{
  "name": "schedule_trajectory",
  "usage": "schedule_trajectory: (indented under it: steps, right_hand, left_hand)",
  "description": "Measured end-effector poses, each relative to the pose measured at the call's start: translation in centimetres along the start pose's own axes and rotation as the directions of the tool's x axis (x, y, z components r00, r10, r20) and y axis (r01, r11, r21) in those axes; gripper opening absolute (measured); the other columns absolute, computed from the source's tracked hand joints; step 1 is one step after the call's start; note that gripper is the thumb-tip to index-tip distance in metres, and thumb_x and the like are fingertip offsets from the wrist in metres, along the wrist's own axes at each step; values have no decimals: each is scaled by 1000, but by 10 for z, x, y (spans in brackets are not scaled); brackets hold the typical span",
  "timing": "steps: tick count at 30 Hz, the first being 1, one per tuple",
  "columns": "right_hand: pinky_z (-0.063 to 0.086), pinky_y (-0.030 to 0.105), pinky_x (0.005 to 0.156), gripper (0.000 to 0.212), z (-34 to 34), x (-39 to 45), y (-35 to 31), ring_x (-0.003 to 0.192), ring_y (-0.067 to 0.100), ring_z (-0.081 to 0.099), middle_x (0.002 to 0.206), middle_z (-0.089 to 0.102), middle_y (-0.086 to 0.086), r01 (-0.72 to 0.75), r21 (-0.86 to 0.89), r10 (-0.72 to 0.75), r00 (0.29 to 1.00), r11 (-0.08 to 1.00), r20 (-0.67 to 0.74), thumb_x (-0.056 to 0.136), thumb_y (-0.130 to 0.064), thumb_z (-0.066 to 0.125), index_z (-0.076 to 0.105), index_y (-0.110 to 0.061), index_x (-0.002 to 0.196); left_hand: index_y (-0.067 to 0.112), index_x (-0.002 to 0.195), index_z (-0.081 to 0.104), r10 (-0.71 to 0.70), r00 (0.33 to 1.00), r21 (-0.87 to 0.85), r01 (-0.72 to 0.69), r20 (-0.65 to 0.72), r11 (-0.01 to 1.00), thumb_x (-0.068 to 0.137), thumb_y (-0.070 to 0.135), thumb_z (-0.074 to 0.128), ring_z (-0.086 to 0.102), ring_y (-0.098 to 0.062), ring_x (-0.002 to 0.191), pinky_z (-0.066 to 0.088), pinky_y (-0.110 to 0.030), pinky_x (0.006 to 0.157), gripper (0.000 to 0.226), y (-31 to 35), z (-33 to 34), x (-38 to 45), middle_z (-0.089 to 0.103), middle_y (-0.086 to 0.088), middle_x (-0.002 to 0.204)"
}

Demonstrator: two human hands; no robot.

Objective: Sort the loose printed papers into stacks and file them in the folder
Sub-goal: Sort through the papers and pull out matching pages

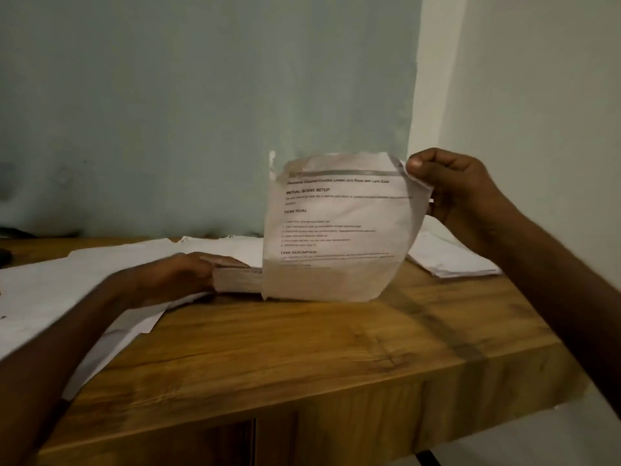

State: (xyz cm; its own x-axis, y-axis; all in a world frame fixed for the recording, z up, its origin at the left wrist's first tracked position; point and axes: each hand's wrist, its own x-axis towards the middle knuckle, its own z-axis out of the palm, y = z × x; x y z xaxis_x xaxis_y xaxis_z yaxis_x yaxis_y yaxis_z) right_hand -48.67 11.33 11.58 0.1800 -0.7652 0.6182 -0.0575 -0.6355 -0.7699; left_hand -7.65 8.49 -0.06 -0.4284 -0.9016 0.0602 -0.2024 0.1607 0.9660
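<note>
My right hand (450,186) pinches the top right corner of a printed sheet (336,227) and holds it upright above the table, its text facing me. Behind the sheet lies a thick stack of papers (235,279). My left hand (178,274) grips the left end of that stack, thumb on top. More loose white sheets (67,290) spread over the left part of the table under my left forearm. A thinner stack of papers (450,257) lies at the back right, partly hidden by my right hand. No folder shows in the view.
The wooden table (302,348) has its front edge and right corner close to me. A pale green wall (201,112) stands right behind it, and a white wall (537,95) rises at the right. A dark object (5,255) sits at the far left edge.
</note>
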Motion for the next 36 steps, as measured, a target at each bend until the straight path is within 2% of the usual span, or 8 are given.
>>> schedule_trajectory:
  steps: [4, 6, 10, 13, 19, 22, 28, 36]
  right_hand:
    - [47, 41, 85, 5, 29, 32, -5, 91, 23, 60, 89, 71, 0, -83, 82, 90, 992, 993, -93, 90, -23, 74, 77, -20, 89]
    - [49, 39, 89, 8, 45, 44, -6, 89, 20, 66, 89, 74, -1, -128, 113, 140, 984, 985, -109, 88, -21, 76, 78, -17, 94]
    - [53, 24, 75, 3, 76, 64, -5, 81, 13, 70, 84, 77, -4, -181, 42, 185, 974, 983, -128, 87, -16, 77, 79, -17, 89]
    - [58, 21, 62, 5, 101, 71, 0, 71, 13, 72, 82, 79, 1, -230, -52, 225, 970, 972, -94, 86, -16, 79, 80, -13, 90]
    - [61, 37, 87, 36, 129, 74, 2, 95, 26, 76, 103, 79, 5, -230, -28, 232, 968, 973, 94, 88, -41, 77, 76, -15, 114]
    - [60, 43, 92, 29, 131, 78, 15, 103, 33, 74, 108, 78, 12, -245, 25, 240, 962, 969, 128, 93, -23, 74, 73, -7, 118]
    - [60, 46, 88, 40, 135, 85, 41, 108, 37, 72, 119, 74, 18, -471, 226, 472, 880, 852, 53, 89, -29, 76, 72, -4, 120]
    - [61, 47, 84, 36, 140, 85, 48, 91, 33, 72, 110, 76, 17, -420, 219, 420, 906, 881, 46, 88, -34, 78, 75, -10, 115]
  left_hand:
    - [9, 158, 35, 166, 974, -470, -74, 156, 879, 101, 28, 39, 28, -36, 153, 13, -55, 127, 60, 17, -23, -8, 30, -18, 165]
    - [8, 161, 24, 278, 941, -658, -86, 192, 748, 104, 41, 52, 16, -40, 156, 8, -54, 126, 72, 18, -24, -7, 18, -21, 168]
    - [12, 140, 62, 304, 952, -504, -275, -25, 819, 63, 53, 93, 50, -41, 139, 46, -57, 109, 93, 30, 1, -5, 52, -19, 151]
    - [19, 110, 81, 335, 930, -429, -367, -152, 825, 49, 49, 101, 68, -33, 114, 61, -48, 90, 71, 40, 23, -8, 73, -13, 116]
    - [2, 121, 70, 230, 749, -267, -479, -622, 836, 91, 10, 70, 74, -34, 104, 62, -44, 88, 31, 41, 13, 4, 74, -18, 120]
    - [2, 123, 69, 221, 709, -267, -508, -670, 819, 95, 8, 64, 74, -32, 103, 62, -43, 87, 29, 39, 4, 1, 75, -14, 117]
    - [3, 121, 71, 210, 719, -259, -483, -663, 836, 95, 10, 66, 73, -38, 105, 57, -51, 95, 28, 37, 1, 3, 76, -15, 115]
    - [0, 115, 71, 188, 756, -249, -423, -627, 871, 95, 4, 63, 74, -37, 100, 63, -42, 82, 22, 37, 1, -1, 76, -18, 113]
